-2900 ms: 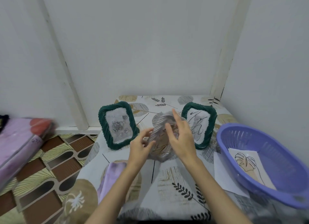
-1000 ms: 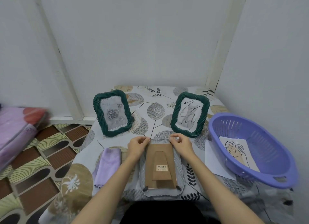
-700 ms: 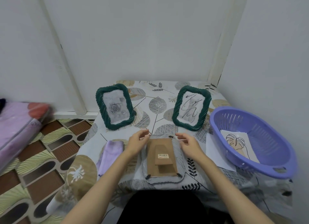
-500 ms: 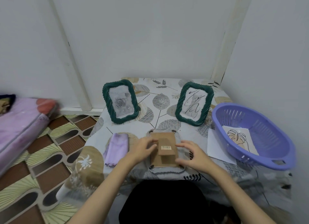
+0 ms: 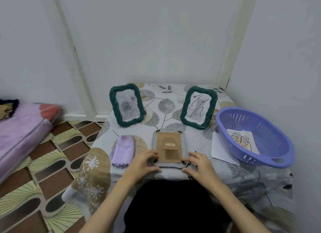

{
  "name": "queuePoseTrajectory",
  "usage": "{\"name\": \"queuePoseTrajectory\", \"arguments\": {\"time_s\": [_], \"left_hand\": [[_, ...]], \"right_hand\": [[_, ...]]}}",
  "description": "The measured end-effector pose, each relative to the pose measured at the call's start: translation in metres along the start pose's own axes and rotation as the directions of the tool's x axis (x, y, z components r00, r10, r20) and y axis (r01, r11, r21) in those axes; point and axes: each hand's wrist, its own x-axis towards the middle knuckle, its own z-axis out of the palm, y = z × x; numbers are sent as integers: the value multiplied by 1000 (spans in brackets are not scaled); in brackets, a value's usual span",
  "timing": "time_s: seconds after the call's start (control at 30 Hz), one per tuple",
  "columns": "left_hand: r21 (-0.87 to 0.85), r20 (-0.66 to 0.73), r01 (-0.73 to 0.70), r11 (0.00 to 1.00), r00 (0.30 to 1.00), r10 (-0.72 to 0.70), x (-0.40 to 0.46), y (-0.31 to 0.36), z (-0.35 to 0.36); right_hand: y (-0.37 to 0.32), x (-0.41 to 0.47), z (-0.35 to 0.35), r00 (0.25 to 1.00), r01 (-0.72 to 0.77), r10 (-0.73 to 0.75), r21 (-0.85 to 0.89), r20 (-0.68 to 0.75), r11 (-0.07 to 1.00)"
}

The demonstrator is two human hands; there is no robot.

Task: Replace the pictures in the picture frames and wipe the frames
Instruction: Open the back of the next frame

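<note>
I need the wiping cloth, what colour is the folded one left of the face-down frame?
Pale lilac cloth, seen clearly in the head view.

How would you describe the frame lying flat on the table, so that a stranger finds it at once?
Start at the small table with the leaf-patterned cloth. At its near edge, between the left hand and right hand, lies a grey frame. Unlike the two green frames standing behind it, it lies face down, showing a brown cardboard back.
</note>
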Motion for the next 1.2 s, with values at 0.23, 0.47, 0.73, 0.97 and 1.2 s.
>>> {"name": "queuePoseTrajectory", "arguments": {"time_s": [0.23,0.47,0.73,0.97,1.2], "left_hand": [[-97,-23,60,993,998,-63,-2,0,3],[-124,-17,80,989,996,-83,-4,1,5],[-151,-8,49,987,999,-51,-9,5,0],[-382,-84,206,901,963,-256,26,36,-2],[-508,-31,321,799,921,-389,32,35,6]], "right_hand": [[0,1,3,1000,-7,7,-52,-5,999],[-1,-1,5,999,-8,10,-68,31,998],[1,-8,2,998,27,-25,-29,49,999],[-36,30,-10,961,-241,272,323,-52,915],[-49,49,-1,888,-425,451,539,92,727]]}}
